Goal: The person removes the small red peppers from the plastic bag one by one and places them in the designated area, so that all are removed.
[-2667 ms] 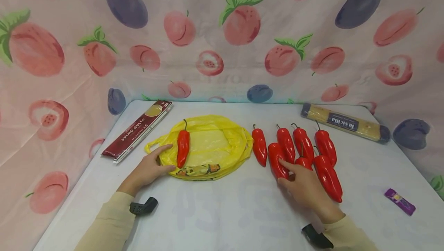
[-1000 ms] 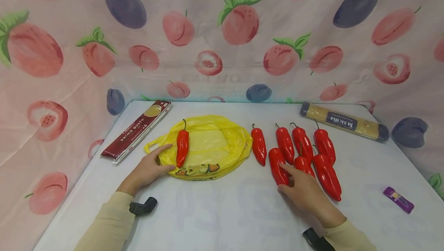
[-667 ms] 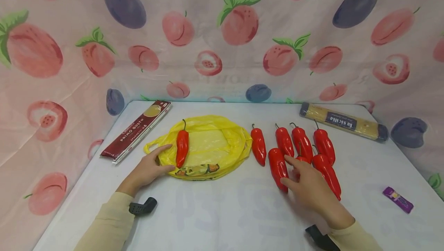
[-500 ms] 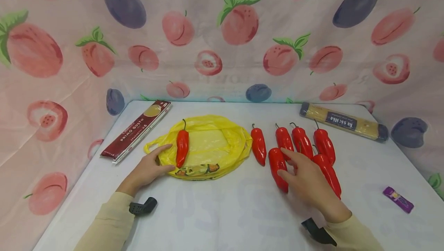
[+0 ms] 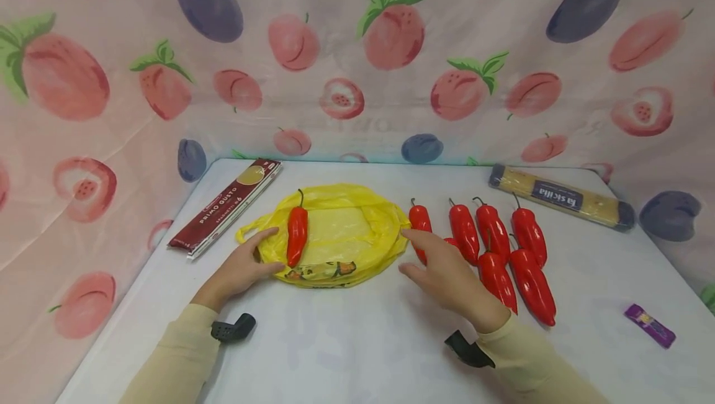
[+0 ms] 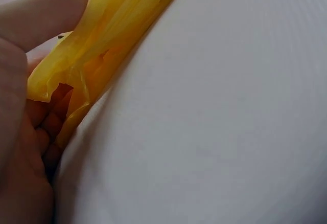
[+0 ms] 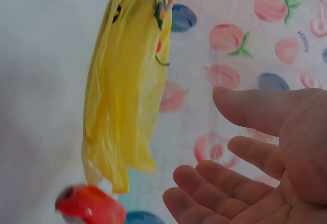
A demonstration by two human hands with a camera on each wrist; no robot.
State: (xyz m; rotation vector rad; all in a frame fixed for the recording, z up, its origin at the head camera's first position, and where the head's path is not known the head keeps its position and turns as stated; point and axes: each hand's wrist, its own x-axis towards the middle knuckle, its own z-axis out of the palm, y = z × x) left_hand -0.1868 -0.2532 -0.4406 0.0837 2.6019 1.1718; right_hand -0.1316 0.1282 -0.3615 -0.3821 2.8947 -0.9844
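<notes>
A yellow plastic bag [image 5: 337,221] lies flat on the table with one red chili pepper [image 5: 297,236] on its left part. My left hand [image 5: 240,270] touches the bag's left edge, thumb and index finger spread apart; in the left wrist view more fingers bend behind the bag film. My right hand [image 5: 447,273], holding nothing, is between the bag's right side and the pepper group, fingers extended. It partly covers a pepper [image 5: 420,216] beside the bag and almost fully hides another pepper [image 5: 451,242]. Several more red peppers [image 5: 532,286] lie to the right.
A maroon spaghetti pack [image 5: 226,208] lies at the back left. At the back right is a pasta pack [image 5: 561,198] with a dark label. A small purple wrapper [image 5: 650,325] lies to the far right. Fruit-print cloth [image 5: 380,106] stands behind the white table.
Earlier my right hand held the front-left pepper of the group and shifted it slightly towards me. It let go, then moved left towards the bag. My left hand has stayed at the bag.
</notes>
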